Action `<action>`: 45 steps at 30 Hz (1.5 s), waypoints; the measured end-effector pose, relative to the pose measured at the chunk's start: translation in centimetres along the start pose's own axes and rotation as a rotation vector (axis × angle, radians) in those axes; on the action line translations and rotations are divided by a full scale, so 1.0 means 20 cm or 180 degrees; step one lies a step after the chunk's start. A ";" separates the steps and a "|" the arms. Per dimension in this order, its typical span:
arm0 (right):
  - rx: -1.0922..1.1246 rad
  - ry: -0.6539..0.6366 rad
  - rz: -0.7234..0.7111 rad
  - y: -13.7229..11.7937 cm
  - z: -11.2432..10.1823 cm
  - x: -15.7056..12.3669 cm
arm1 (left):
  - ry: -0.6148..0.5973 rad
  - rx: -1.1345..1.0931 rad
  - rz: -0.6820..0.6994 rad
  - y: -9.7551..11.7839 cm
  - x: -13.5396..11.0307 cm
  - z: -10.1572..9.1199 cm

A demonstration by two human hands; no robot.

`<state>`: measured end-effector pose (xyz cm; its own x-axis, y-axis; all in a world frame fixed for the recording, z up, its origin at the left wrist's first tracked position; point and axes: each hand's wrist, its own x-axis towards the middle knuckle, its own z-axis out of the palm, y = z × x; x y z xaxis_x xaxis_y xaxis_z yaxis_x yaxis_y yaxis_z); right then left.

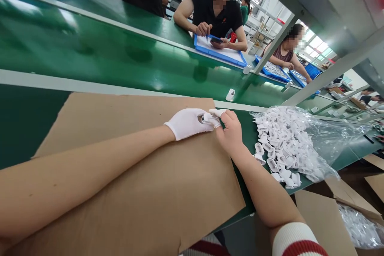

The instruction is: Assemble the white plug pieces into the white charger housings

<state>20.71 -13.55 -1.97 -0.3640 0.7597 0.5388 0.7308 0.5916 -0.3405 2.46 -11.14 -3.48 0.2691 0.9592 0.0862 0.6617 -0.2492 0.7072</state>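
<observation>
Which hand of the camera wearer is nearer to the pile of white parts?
Right. The right hand is just to the left of the pile of white parts, apart from it; the left hand is farther left, above the cardboard.

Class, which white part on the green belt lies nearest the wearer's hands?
The white part just beyond the right hand; the others on the belt lie farther off, to the right.
</observation>
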 end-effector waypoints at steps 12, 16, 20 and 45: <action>-0.0576 -0.0363 -0.0299 -0.03 -0.02 0.04 | 0.0063 -0.0340 0.0267 0.01 -0.04 0.02; -0.0709 -0.0495 -0.0163 -0.05 -0.02 0.05 | 0.0191 -0.0184 0.0312 0.03 -0.06 0.02; -0.0729 -0.0505 -0.0225 -0.05 0.00 0.06 | 0.0175 0.0077 0.0183 0.05 -0.07 0.01; -0.0950 -0.0581 -0.0442 -0.05 -0.02 0.08 | 0.0105 0.0007 0.0480 0.00 -0.02 0.03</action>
<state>19.57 -13.09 -0.51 -0.5486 0.7294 0.4088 0.7937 0.6080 -0.0197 2.75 -11.68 -3.90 0.3425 0.9147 0.2145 0.6169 -0.3911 0.6830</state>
